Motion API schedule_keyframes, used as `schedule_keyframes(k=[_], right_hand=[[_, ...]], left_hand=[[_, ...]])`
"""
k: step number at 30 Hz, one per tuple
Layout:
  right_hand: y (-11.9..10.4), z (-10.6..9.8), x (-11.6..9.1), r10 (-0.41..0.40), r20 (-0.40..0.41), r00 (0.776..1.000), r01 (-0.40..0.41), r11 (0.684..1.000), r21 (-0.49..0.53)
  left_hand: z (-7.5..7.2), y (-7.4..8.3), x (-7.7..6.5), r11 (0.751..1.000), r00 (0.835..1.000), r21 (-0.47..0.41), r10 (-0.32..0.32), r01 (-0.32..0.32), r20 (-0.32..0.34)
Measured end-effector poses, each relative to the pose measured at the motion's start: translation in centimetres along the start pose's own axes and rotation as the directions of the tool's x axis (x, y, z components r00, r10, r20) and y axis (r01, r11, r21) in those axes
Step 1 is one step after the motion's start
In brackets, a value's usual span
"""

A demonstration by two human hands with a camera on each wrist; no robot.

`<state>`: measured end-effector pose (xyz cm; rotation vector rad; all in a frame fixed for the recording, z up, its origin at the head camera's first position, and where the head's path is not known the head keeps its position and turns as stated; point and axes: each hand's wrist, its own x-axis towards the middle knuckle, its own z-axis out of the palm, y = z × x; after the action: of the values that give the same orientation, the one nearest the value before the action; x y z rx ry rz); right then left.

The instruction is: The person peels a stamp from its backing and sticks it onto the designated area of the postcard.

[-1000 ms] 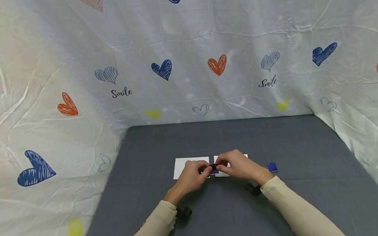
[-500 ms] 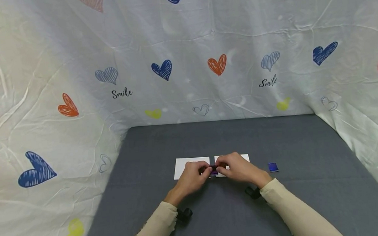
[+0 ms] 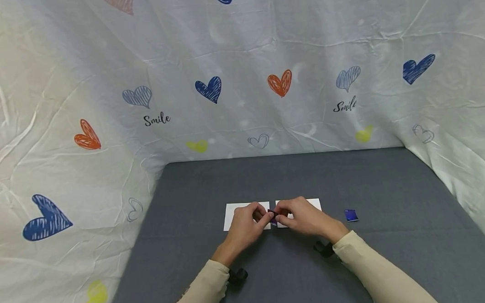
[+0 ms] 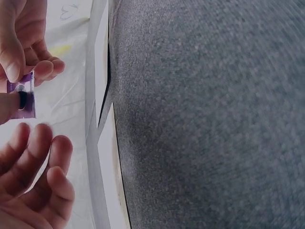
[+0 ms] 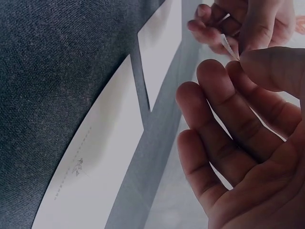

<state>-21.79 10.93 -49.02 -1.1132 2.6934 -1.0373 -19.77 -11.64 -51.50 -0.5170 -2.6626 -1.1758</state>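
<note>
A small shiny purple packet [image 3: 273, 221] is held up between both hands, over the gap between two white cards. My left hand [image 3: 243, 225] pinches one side of it between thumb and fingertips. On the opposite side, my right hand [image 3: 305, 216] also pinches it. In the left wrist view the purple packet [image 4: 28, 109] shows its flat face, with a dark spot near the thumb tip. Only a thin pale edge of the packet [image 5: 229, 47] appears in the right wrist view. The other fingers of each hand are bent and apart.
Under the left hand lies a white card [image 3: 231, 216]; another white card [image 3: 314, 204] lies under the right, with faint print in the right wrist view. A small blue packet [image 3: 351, 215] rests on the grey table [image 3: 285, 176]. A heart-printed cloth [image 3: 241, 119] hangs behind.
The purple packet has turned to a slant between the fingertips. My left hand's fingers have lifted and spread slightly. The cards and blue packet stay put.
</note>
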Motion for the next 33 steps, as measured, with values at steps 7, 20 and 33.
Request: schedule_keyframes(k=[7, 20, 33], right_hand=[[0.12, 0.4, 0.05, 0.001, 0.007, 1.0, -0.001, 1.0, -0.003], [-0.29, 0.42, -0.02, -0.002, 0.027, 1.0, 0.002, 1.0, 0.004], [-0.27, 0.33, 0.01, -0.017, 0.026, 1.0, 0.016, 1.0, 0.015]], left_hand=[[0.05, 0.13, -0.11, 0.999, 0.998, 0.046, 0.008, -0.005, -0.067], [0.31, 0.3, -0.32, 0.999, 1.0, 0.02, 0.026, -0.026, 0.009], [0.33, 0.38, -0.38, 1.0, 0.997, -0.01, 0.027, -0.026, 0.07]])
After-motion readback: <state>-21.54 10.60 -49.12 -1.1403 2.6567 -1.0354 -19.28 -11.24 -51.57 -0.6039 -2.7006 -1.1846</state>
